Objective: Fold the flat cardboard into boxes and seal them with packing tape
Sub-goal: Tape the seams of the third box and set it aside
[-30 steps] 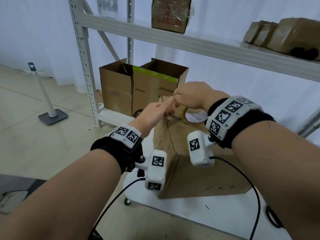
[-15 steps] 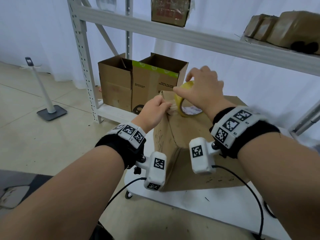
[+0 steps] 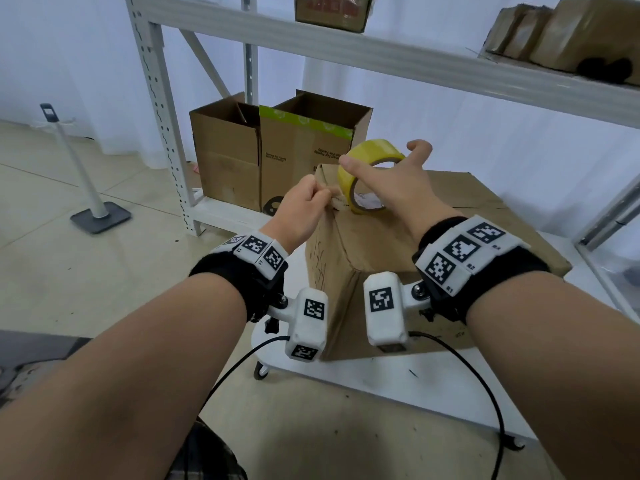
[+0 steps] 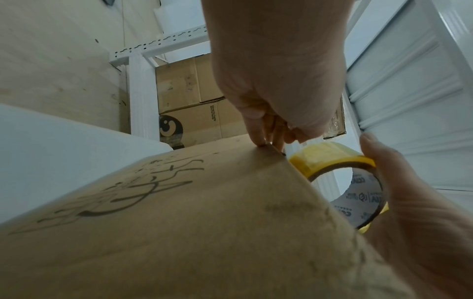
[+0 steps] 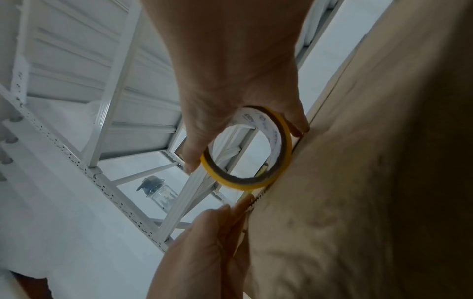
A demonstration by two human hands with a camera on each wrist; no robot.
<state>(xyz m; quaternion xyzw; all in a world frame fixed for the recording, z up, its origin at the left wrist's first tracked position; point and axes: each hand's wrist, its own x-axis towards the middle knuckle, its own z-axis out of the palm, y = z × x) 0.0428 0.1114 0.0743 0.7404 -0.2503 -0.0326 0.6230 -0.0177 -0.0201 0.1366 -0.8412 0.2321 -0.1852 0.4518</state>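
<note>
- the cardboard box fills most of the white table; bare table shows only as a strip along its near side.
- both hands crowd the box's far left corner: the left hand pinches there, and the right hand holds the tape roll upright just beside it.
- the rest of the box top, to the right, lies open.
- beyond that corner two open boxes stand on the low shelf.
- the rack upright stands to the left, and a shelf beam crosses above.
- floor to the left is open up to a stand.
</note>
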